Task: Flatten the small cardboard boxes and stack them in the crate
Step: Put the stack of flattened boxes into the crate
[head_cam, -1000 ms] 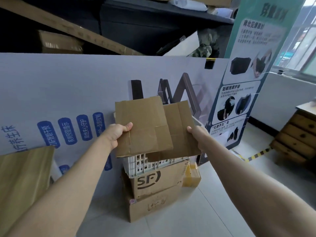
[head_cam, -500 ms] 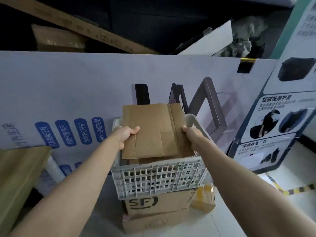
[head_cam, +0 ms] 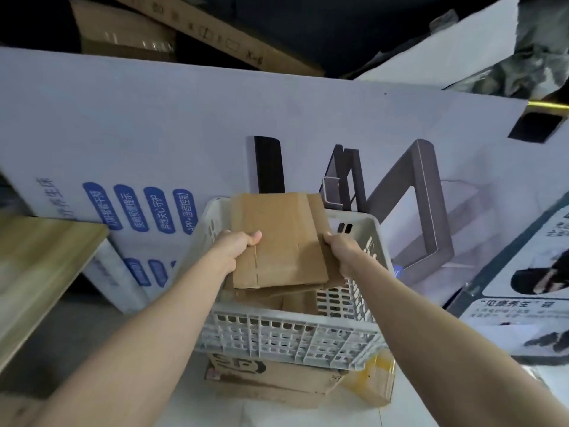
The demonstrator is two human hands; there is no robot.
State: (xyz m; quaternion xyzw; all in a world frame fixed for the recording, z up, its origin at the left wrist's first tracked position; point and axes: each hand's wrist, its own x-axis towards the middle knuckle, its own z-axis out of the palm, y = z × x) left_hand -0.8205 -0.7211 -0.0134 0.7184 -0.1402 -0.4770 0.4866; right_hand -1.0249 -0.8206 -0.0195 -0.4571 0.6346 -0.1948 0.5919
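- Holding a flattened cardboard box (head_cam: pixel 278 241) between them in the head view, the left hand (head_cam: pixel 235 246) and right hand (head_cam: pixel 341 252) each gripped one side edge, thumb on top and fingers curled out of sight beneath.
- The flattened cardboard box hung over the open top of the white crate (head_cam: pixel 374 238), its near edge low inside and its far edge tilted up above the crate's far rim.
- A second brown panel (head_cam: pixel 321 241) showed beneath the top one on the right side; whether it was a flap of the same box or a separate piece could not be told.
- The long axis of the box ran from the near rim toward the far rim, away from the person, with the hands level at about mid-length, neither one nearer.
- Flattened cardboard (head_cam: pixel 271 300) already lay inside the crate, directly below the held piece and near its near edge.
- The crate rested on a brown carton (head_cam: pixel 277 380), which stood on the floor (head_cam: pixel 400 408) before a large printed panel (head_cam: pixel 184 134).
- The coming move was judged a downward lowering, the far edge needing to drop inside the far rim so the piece lay flat on the stack.
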